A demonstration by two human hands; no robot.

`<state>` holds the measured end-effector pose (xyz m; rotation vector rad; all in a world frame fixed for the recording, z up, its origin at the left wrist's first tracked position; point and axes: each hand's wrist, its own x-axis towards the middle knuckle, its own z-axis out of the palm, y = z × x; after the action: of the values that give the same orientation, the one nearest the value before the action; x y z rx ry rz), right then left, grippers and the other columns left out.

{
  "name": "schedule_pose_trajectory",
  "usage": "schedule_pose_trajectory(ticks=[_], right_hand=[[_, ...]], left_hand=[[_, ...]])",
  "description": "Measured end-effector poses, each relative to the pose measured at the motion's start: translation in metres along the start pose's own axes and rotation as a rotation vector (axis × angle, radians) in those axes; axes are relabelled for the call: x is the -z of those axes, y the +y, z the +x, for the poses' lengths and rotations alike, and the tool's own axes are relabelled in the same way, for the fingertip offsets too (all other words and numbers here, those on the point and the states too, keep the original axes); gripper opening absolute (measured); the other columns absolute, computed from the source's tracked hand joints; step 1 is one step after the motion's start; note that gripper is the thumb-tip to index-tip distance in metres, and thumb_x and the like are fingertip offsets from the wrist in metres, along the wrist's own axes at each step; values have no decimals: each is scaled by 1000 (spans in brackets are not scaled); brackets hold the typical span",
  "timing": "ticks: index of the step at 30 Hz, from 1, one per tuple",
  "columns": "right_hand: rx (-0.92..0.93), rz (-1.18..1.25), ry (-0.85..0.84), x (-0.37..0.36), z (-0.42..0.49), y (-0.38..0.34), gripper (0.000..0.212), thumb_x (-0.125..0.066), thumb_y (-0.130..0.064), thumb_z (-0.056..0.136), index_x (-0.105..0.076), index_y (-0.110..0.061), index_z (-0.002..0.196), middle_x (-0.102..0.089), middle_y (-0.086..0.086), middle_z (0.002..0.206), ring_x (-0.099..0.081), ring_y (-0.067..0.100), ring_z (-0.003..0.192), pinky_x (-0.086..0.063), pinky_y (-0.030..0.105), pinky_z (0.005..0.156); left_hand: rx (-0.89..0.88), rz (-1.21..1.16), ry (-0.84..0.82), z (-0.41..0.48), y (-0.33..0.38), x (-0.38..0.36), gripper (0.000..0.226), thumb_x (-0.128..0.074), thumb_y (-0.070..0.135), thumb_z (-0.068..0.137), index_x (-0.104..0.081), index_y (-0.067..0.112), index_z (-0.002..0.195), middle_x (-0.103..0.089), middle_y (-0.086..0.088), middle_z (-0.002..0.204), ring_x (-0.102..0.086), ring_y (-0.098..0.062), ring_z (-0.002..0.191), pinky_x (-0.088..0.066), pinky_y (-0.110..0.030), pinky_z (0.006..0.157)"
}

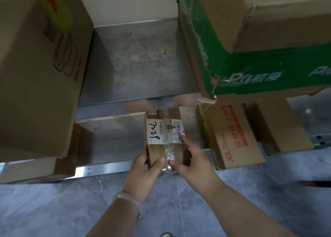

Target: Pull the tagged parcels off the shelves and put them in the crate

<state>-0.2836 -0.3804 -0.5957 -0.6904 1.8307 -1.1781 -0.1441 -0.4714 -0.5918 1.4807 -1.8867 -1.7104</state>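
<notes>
We count six cardboard boxes that we can tell apart: a large box [35,75] at nine o'clock, a green-banded box [259,71] at two, a red-printed box [232,134] and a plain box [279,125] at three, a low box [66,156] at eight, and the labelled parcel [164,129] at centre. There are two hands, the left hand [143,166] and the right hand [195,161], at six. We also count one bracelet [128,199] and two shelves, the upper shelf [136,61] and the lower shelf [114,140].

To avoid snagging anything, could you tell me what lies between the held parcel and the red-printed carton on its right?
In the head view, only bare metal shelf separates the parcel from the red-printed carton; the right hand grips that side.
</notes>
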Motion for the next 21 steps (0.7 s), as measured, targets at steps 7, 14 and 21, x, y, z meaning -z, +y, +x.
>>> schedule_pose_trajectory(ticks=[7,14,21], right_hand=[[55,-199,-151,-34,22,6,80,-74,-21,84,-29,-31,150,-26,-4,156,-30,6,139,-29,24,114],[71,-431,-169,-31,40,1,82,-63,-47,88,-17,-34,153,-8,-11,161,-21,9,145,-23,20,114],[107,-619,-37,35,21,1,78,-61,-48,88,-15,-42,151,-15,-13,160,-16,8,145,-23,29,116]], left_hand=[[-19,164,21,25,-13,18,88,-75,21,86,-21,31,155,-48,-1,145,-47,-19,132,-38,-38,112],[-29,374,6,49,-14,21,86,-68,32,90,-12,36,155,-31,-3,155,-33,-19,140,-22,-15,102],[-46,731,131,37,13,6,85,-57,57,89,-5,42,154,-2,-1,166,-5,-24,151,-14,-39,121]])
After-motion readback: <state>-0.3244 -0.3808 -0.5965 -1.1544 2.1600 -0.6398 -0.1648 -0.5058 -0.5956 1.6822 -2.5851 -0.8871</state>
